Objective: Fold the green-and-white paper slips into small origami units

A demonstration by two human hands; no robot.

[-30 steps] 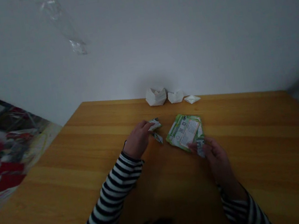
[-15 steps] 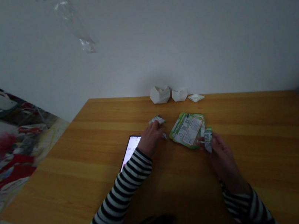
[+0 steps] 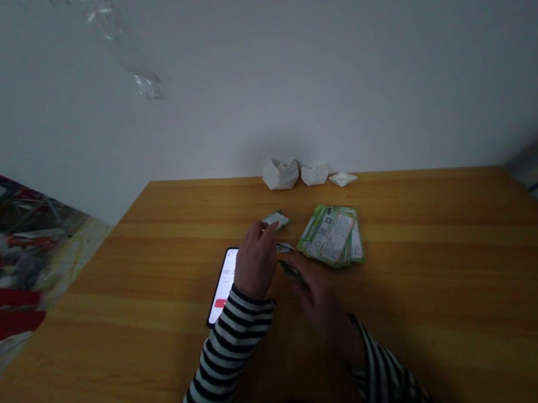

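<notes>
My left hand [image 3: 256,258] is over the table with its fingers bent and drawn together at the near-left end of a small green-and-white packet [image 3: 279,219]. What its fingertips hold, if anything, is hidden. Just right of that hand, a second small packet [image 3: 284,247] lies on the wood. My right hand [image 3: 319,291] pinches a small, dark green packet [image 3: 294,273], seen nearly edge-on. Beyond it, larger green-and-white printed pouches [image 3: 331,238] lie overlapped in a flat stack. A lit phone [image 3: 222,296] lies beside my left wrist and is partly covered by it.
Three folded white paper pieces [image 3: 281,174] stand in a row by the wall at the back of the wooden table [image 3: 434,257]. Clear plastic [image 3: 149,84] hangs on the wall. Cluttered red items [image 3: 2,312] are on the floor at left.
My right hand has swung left from beside the large pouches towards my left hand, with the small packet still in it. My left hand has shifted slightly left. The view has shifted a little.
</notes>
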